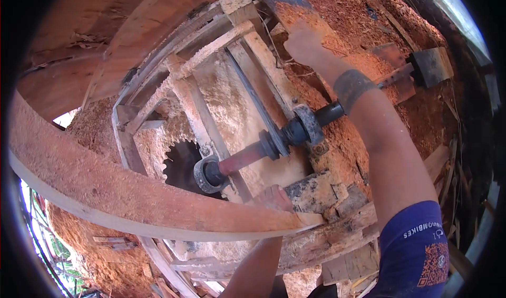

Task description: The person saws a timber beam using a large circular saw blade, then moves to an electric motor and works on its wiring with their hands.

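Observation:
A long wooden plank (158, 205) slants across the lower left, dusted with sawdust and tapering toward its right end. My left forearm passes beneath it. At its far edge, near the right end, my left hand (274, 198) is closed around the plank, which hides part of the palm. My right arm, with a dark wristband, reaches up and forward past a shaft. My right hand (305, 44) is over a sawdust-covered board (316, 21); its fingers are blurred and I cannot make out their grip.
In the wooden frame (253, 50), a toothed circular saw blade (182, 163) sits on a shaft (245, 158) with a belt (253, 89) and bearing blocks (308, 124). A dark block (432, 66) stands at the far right. Sawdust (342, 8) and wood scraps (350, 266) lie around.

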A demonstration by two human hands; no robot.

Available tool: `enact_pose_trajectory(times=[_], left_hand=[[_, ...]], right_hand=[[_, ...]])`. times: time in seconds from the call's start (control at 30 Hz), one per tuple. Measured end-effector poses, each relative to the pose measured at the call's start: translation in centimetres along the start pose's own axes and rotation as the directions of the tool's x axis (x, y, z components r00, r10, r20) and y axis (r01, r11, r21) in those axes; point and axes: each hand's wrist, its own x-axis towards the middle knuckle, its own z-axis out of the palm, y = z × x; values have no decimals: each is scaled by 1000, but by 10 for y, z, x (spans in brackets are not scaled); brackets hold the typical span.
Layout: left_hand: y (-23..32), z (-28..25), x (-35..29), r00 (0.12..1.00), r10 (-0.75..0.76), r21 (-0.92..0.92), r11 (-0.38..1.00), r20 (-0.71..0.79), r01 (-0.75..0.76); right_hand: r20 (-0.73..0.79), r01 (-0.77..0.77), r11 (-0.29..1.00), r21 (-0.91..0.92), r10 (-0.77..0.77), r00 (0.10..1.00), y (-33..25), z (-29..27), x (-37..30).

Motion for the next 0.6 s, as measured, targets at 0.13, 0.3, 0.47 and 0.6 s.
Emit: enact_pose_trajectory(times=[0.13, 0.3, 0.47, 0.6], left_hand=[[5, 3, -2, 999, 22, 7, 1000, -34, -22], [9, -6, -1, 1000, -4, -35, 999, 20, 5], [13, -10, -1, 998, -19, -58, 998, 59, 22], [7, -9, -2, 999, -8, -47, 999, 41, 9]], right_hand=[[-139, 33, 999, -19, -36, 990, -6, 18, -2], [-168, 40, 999, 28, -35, 985, -11, 20, 1], [-180, 19, 999, 43, -11, 984, -18, 21, 4], [-182, 21, 999, 46, -12, 983, -20, 17, 1]])
